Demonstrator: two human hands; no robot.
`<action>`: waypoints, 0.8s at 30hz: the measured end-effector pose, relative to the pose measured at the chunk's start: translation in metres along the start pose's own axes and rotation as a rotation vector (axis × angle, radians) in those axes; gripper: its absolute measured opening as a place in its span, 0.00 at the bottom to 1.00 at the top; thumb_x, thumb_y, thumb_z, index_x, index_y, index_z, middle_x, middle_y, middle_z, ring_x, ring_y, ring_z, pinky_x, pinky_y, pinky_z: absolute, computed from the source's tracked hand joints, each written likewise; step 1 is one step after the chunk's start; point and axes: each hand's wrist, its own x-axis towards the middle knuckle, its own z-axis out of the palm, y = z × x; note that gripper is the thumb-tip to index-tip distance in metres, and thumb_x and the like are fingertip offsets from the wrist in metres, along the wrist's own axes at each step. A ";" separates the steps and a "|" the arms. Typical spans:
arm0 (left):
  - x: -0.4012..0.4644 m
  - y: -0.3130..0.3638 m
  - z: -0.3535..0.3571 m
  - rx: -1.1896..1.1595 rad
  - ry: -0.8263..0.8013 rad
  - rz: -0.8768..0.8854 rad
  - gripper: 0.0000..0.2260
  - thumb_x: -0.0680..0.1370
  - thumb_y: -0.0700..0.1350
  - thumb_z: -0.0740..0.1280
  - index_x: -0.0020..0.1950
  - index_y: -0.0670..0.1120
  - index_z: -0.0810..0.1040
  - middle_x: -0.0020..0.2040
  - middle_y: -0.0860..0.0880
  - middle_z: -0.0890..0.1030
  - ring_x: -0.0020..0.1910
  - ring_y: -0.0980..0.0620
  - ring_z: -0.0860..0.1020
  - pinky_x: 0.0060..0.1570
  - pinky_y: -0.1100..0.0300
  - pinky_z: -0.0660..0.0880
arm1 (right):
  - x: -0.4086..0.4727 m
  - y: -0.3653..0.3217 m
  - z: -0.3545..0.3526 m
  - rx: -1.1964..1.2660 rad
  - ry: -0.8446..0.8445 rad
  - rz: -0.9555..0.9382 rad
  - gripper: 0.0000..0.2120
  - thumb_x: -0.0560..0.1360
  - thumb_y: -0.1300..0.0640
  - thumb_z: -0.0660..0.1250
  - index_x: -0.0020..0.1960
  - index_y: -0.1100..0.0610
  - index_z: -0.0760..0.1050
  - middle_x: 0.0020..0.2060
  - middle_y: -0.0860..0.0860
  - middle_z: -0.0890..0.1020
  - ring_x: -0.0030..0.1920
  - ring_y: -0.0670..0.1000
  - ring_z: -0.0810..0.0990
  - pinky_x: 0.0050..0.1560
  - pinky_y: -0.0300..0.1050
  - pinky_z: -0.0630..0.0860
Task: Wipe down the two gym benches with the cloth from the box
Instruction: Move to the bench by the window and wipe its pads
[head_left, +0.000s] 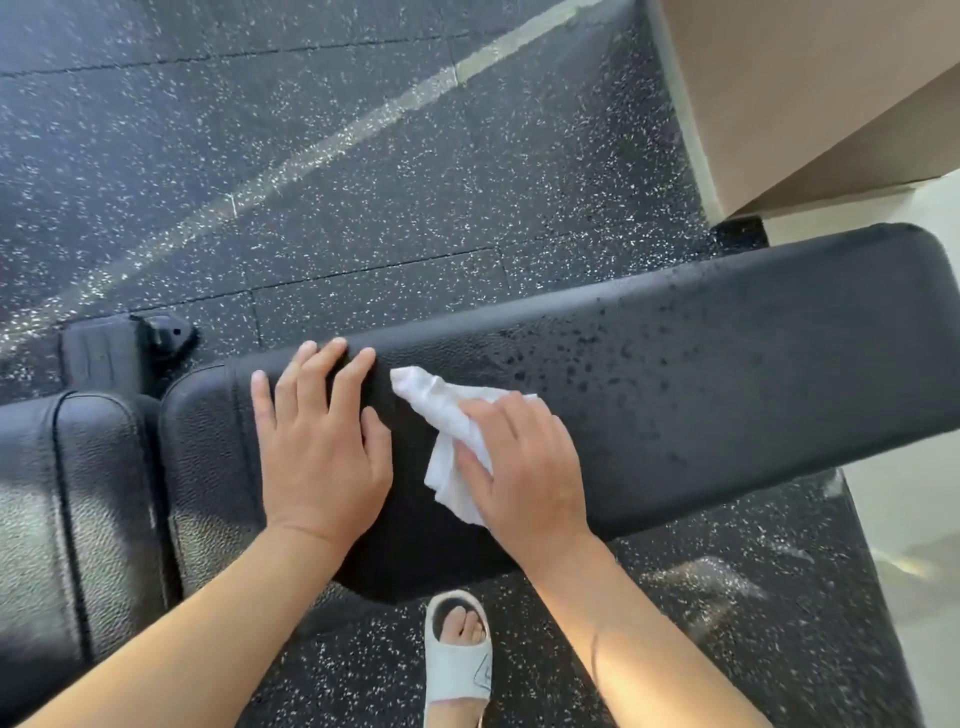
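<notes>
On bench (701, 395) | left hand (324, 452) flat | right hand (524, 467) grip holding cloth (447, 431)

Bright daylight from the right, wide-angle edge bending, slight blur

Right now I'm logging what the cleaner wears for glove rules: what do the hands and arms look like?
Both are bare: the left hand and right hand have no gloves, rings or watch, and no sleeves show on the forearms. Nails are short and unpainted.
</notes>
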 end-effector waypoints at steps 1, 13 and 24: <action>0.000 0.001 -0.001 0.013 0.002 -0.003 0.24 0.78 0.47 0.59 0.74 0.45 0.74 0.75 0.43 0.72 0.79 0.38 0.66 0.79 0.32 0.53 | 0.021 0.001 0.003 -0.001 0.020 0.015 0.10 0.79 0.53 0.69 0.57 0.57 0.80 0.46 0.54 0.78 0.43 0.58 0.76 0.40 0.56 0.74; 0.000 0.005 0.002 0.046 0.028 0.004 0.24 0.78 0.47 0.60 0.73 0.45 0.75 0.75 0.42 0.72 0.78 0.37 0.66 0.80 0.35 0.53 | 0.119 0.059 -0.002 -0.087 0.059 0.057 0.11 0.81 0.51 0.64 0.55 0.58 0.79 0.46 0.54 0.78 0.44 0.56 0.76 0.41 0.53 0.76; -0.001 0.003 0.003 0.026 0.016 -0.007 0.24 0.78 0.45 0.61 0.74 0.45 0.75 0.75 0.42 0.72 0.79 0.38 0.65 0.81 0.34 0.51 | 0.074 -0.036 0.023 -0.006 0.072 0.157 0.11 0.77 0.52 0.68 0.56 0.56 0.79 0.48 0.54 0.79 0.47 0.58 0.76 0.44 0.52 0.73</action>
